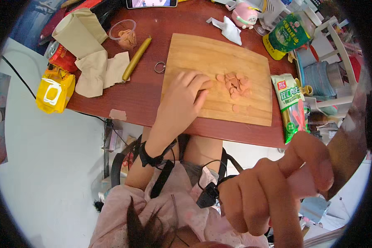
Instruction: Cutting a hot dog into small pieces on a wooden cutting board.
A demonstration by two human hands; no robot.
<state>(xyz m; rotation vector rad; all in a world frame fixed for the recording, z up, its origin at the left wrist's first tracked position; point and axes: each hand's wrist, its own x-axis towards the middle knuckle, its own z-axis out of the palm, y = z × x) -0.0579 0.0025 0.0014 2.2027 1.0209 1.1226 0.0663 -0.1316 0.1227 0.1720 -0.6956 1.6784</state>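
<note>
My left hand (181,99) rests on the wooden cutting board (189,46), fingers curled over a piece of sausage (206,85). Right of it lies a loose pile of thin round sausage slices (235,82), with one slice (236,108) apart near the board's front edge. Close to the camera at lower right, my right hand (276,186) is raised off the table, closed around the pinkish handle of a kitchen knife; its broad, blurred blade (344,145) reaches up along the right rim. A whole wrapped sausage (137,59) lies left of the board.
A clear plastic cup (127,35) with slices, a metal ring (160,67), paper towels (91,71), a red can (61,55) and a yellow wipes pack (55,90) lie left. A sausage packet (290,102), a sauce bottle (290,34) and a crumpled tissue (231,31) lie right and behind.
</note>
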